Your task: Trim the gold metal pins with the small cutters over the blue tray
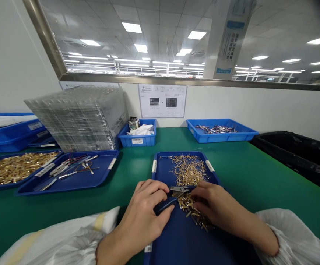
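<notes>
My left hand point(144, 213) is closed around the blue handles of a pair of cutting pliers point(166, 204), whose metal jaws point right. Close to the jaw tips, my right hand point(217, 204) has its fingers pinched together; whatever they hold is too small and hidden to name. Under both hands lies a near blue tray point(171, 244) with a heap of small brass-coloured pieces point(187, 206). Just beyond it, a second blue tray point(157, 156) carries a pile of thin gold-coloured pins point(189, 171).
To the left sit a blue tray with tools point(101, 176), a tray of golden parts point(16, 167) and stacked clear plastic trays point(77, 114). Behind are a small blue bin point(146, 141) and a blue tray of metal parts point(217, 137). A black-lined bin point(295, 154) stands right.
</notes>
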Demonstrator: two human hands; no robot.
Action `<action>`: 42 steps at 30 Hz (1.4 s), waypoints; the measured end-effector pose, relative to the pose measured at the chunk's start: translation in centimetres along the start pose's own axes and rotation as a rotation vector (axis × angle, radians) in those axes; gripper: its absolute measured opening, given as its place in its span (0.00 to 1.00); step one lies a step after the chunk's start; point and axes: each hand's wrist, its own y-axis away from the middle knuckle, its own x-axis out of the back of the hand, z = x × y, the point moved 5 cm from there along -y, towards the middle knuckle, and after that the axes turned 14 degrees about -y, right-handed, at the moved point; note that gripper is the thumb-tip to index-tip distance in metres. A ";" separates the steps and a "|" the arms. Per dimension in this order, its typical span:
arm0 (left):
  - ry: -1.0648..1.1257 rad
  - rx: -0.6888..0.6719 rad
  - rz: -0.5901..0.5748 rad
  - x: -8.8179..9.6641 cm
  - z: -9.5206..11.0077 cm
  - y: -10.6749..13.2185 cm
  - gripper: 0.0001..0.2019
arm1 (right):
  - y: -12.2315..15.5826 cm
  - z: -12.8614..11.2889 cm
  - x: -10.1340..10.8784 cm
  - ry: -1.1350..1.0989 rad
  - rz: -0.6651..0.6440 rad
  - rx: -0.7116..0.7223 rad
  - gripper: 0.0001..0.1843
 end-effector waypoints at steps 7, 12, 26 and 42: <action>-0.004 0.012 -0.017 -0.3 -0.3 -0.1 0.05 | 0.1 -0.3 -0.4 -0.098 -0.005 0.058 0.09; -0.012 0.013 -0.073 -0.5 -0.2 -0.2 0.05 | 0.1 -0.8 0.3 -0.236 0.039 0.016 0.07; 0.061 -0.070 -0.165 -0.4 0.8 0.2 0.05 | 0.2 -0.1 0.3 -0.452 0.091 -0.066 0.06; 0.084 -0.048 -0.165 -0.5 0.6 0.2 0.05 | -0.6 1.4 0.7 -0.824 0.189 -0.055 0.11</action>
